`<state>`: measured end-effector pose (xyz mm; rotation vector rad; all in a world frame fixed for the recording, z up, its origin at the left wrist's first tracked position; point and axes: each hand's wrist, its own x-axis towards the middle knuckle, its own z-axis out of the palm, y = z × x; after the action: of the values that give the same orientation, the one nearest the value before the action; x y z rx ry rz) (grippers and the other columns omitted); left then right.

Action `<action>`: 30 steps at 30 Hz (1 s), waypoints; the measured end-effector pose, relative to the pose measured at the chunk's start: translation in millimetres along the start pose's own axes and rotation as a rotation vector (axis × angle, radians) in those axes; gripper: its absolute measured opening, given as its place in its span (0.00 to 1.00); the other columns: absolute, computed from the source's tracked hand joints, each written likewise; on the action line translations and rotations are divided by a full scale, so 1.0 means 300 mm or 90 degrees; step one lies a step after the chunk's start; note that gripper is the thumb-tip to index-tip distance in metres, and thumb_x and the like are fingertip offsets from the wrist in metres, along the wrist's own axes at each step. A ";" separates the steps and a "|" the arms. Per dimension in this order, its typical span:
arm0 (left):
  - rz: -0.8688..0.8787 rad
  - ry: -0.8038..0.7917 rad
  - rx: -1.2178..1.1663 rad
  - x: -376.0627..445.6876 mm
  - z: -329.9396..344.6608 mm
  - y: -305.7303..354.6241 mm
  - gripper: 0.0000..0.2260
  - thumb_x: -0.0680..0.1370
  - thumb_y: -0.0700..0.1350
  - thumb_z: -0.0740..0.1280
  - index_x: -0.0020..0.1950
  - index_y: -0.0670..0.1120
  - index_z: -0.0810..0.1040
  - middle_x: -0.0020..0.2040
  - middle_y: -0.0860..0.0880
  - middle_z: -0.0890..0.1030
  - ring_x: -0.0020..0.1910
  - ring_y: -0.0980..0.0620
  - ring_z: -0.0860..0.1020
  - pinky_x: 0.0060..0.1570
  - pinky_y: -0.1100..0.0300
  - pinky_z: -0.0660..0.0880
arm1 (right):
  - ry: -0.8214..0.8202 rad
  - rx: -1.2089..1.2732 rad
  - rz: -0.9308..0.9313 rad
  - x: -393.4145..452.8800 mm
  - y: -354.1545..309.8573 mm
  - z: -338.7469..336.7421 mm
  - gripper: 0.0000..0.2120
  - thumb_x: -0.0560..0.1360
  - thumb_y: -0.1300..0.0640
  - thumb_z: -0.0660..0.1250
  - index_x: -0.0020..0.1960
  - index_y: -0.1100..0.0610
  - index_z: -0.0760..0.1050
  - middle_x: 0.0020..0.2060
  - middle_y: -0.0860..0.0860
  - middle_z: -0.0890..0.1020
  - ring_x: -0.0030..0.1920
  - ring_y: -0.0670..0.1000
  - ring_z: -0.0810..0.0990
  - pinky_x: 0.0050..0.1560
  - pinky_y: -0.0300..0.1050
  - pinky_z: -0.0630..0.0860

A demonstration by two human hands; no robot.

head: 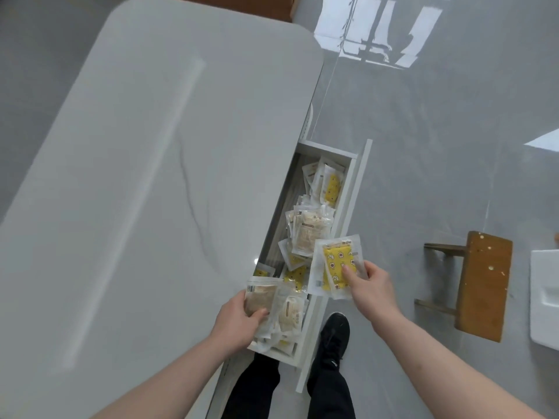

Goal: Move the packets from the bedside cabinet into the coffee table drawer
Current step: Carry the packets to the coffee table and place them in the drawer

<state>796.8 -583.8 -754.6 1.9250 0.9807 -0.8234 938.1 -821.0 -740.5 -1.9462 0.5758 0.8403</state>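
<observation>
The white coffee table (127,182) has its side drawer (357,189) pulled open, and several clear packets (310,234) lie piled inside, some beige, some yellow. My left hand (239,320) grips a bunch of beige packets (263,297) over the near end of the drawer. My right hand (373,287) pinches a small stack of yellow patterned packets (335,263) above the drawer's front panel, thumb on top.
A small wooden stool (484,285) stands on the grey floor to the right. A white object (544,297) sits at the right edge. My legs and a black shoe (334,337) are beside the drawer's near end. Bright window reflections lie on the floor farther off.
</observation>
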 end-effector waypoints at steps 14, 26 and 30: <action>0.043 0.036 -0.142 0.117 -0.095 0.074 0.10 0.78 0.47 0.75 0.57 0.57 0.79 0.51 0.59 0.85 0.51 0.60 0.83 0.53 0.62 0.79 | 0.108 -0.167 -0.021 0.224 -0.116 0.147 0.19 0.84 0.55 0.63 0.34 0.53 0.76 0.29 0.48 0.76 0.31 0.50 0.72 0.31 0.43 0.67; 0.024 0.043 -0.156 0.128 -0.127 0.077 0.11 0.79 0.48 0.74 0.58 0.58 0.79 0.51 0.60 0.85 0.51 0.63 0.82 0.49 0.67 0.76 | 0.152 -0.006 -0.010 0.336 -0.242 0.093 0.09 0.82 0.60 0.62 0.47 0.55 0.78 0.41 0.52 0.83 0.38 0.51 0.77 0.35 0.45 0.72; 0.030 0.040 -0.162 0.138 -0.137 0.098 0.11 0.79 0.49 0.74 0.59 0.58 0.79 0.51 0.60 0.85 0.49 0.64 0.83 0.46 0.69 0.76 | 0.149 0.022 -0.037 0.418 -0.348 0.092 0.11 0.84 0.57 0.62 0.63 0.52 0.79 0.52 0.50 0.85 0.44 0.50 0.83 0.37 0.44 0.75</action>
<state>849.6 -545.6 -758.4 1.7552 1.0219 -0.5837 1082.6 -754.4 -786.1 -2.0344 0.6620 0.5658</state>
